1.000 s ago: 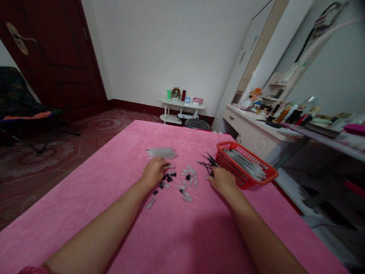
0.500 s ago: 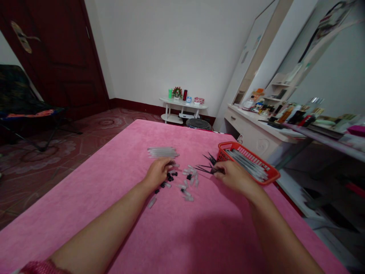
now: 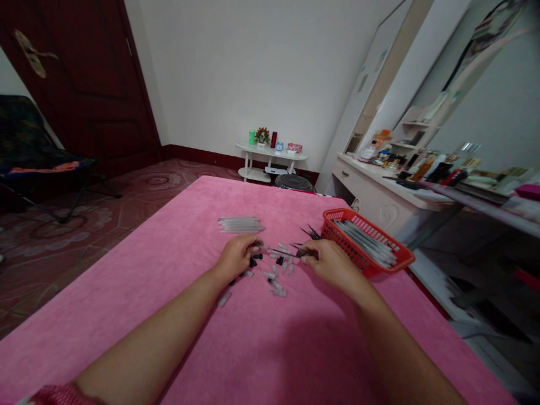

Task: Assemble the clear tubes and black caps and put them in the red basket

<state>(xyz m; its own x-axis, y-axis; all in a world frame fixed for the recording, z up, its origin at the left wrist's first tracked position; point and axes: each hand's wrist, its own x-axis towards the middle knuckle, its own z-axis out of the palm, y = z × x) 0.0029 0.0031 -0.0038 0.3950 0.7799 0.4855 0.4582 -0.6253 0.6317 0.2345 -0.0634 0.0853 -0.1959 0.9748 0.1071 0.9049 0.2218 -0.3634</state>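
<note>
My left hand (image 3: pixel 236 254) is closed in a pinch on a small clear plastic tube (image 3: pixel 264 247), mostly hidden by the fingers. Opposite it, my right hand (image 3: pixel 324 259) pinches a thin black pen refill (image 3: pixel 283 252). The refill points left, its far end at or very near the tube; I cannot tell whether it is inside. Between and below the hands lie several clear pen caps (image 3: pixel 278 292) and small black plugs (image 3: pixel 279 261). Behind my left hand is a row of clear pen barrels (image 3: pixel 240 224). More black refills (image 3: pixel 311 231) lie beside the red basket.
A red plastic basket (image 3: pixel 403 260) full of grey-white pens (image 3: pixel 366 242) stands at the right on the pink cloth (image 3: pixel 177 225). Farther right is a dressing table (image 3: pixel 379 188) crowded with bottles. A small white stand (image 3: pixel 270 151) is by the wall.
My right hand has moved left, away from the basket, bringing the black refill up to the tube in my left hand. The left hand has barely moved.
</note>
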